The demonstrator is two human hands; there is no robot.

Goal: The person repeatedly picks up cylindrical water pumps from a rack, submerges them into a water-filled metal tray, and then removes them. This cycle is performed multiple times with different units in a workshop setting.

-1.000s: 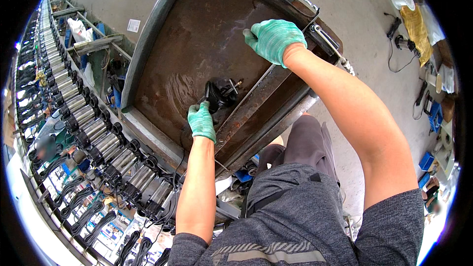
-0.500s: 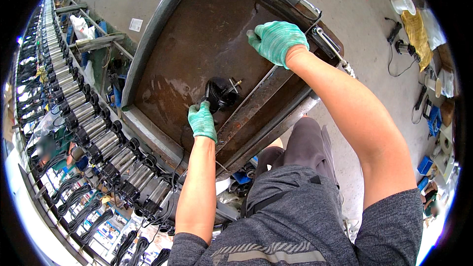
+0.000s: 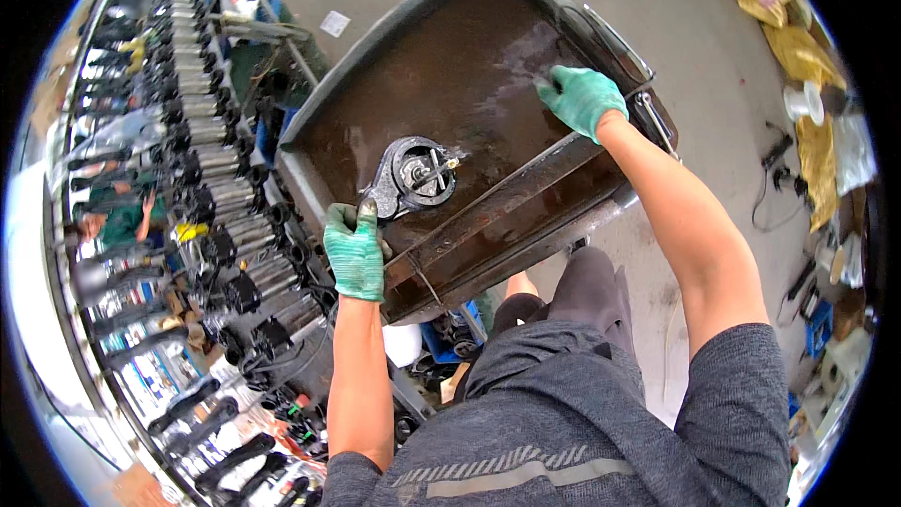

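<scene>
- Tray [image 3: 488, 66]: large, dark, rust-brown metal, raised rim, fills the upper centre of the frame; surface looks wet, with a pale sheen toward its upper right.
- Part [image 3: 413, 176]: round metal housing with a flat grey flange, lies on the tray at centre frame, near the tray's lower-left edge.
- Left hand [image 3: 355, 249]: green glove, left of centre, at the tray's lower-left rim. Fingers curled close over the rim, fingertips touching the flange of the part. Whether they clamp the flange or only press on it cannot be told.
- Right hand [image 3: 582, 99]: green glove, upper right of centre, resting on the tray near its right rim. Fingers loosely bent and narrow, knuckles up; nothing visible in the grasp, palm side hidden.
- The two hands are well apart, the part nearer the left one.
- Rack [image 3: 202, 131]: long row of grey and black cylindrical items, runs down the left side of the frame.
- Floor [image 3: 732, 56]: grey concrete, right of the tray; yellow cloth [image 3: 807, 38] and cables lie at the right edge.
- Another person [image 3: 117, 216] in green, far left, behind the rack.
</scene>
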